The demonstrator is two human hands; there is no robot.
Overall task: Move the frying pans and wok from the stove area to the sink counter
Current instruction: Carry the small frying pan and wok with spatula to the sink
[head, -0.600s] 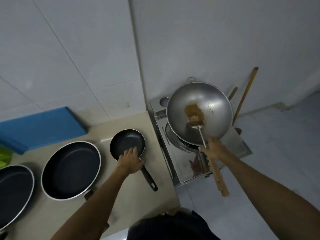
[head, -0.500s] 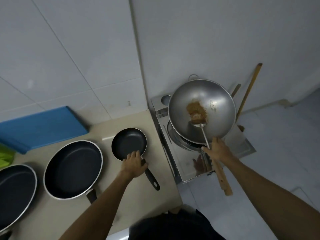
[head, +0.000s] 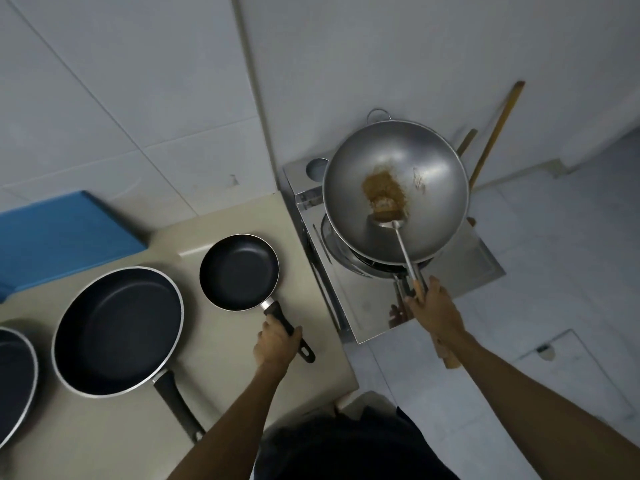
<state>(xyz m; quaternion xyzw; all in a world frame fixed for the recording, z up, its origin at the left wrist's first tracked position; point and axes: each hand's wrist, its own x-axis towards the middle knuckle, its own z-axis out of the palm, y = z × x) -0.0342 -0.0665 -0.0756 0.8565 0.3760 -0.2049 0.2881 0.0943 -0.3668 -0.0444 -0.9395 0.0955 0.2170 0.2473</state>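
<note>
A small black frying pan (head: 239, 271) sits on the beige counter (head: 242, 386), and my left hand (head: 277, 344) is closed around its black handle. To the right, a steel wok (head: 433, 202) with a brown residue patch (head: 384, 192) rests on the stove burner. A metal spatula (head: 401, 240) lies inside it. My right hand (head: 434, 311) grips the wok's wooden handle at its near side, with the spatula's shaft under the fingers. A large black pan (head: 117, 330) stands left of the small one, and a third pan (head: 14, 382) is cut off by the left edge.
The steel stove (head: 367, 313) butts against the counter's right end. A blue board (head: 62, 237) leans at the back left against the tiled wall. Two wooden sticks (head: 498, 129) stand behind the wok. Tiled floor lies to the right.
My left hand slid from the small pan's rim back along the handle and closed on it. My right hand stays on the wok's handle.
</note>
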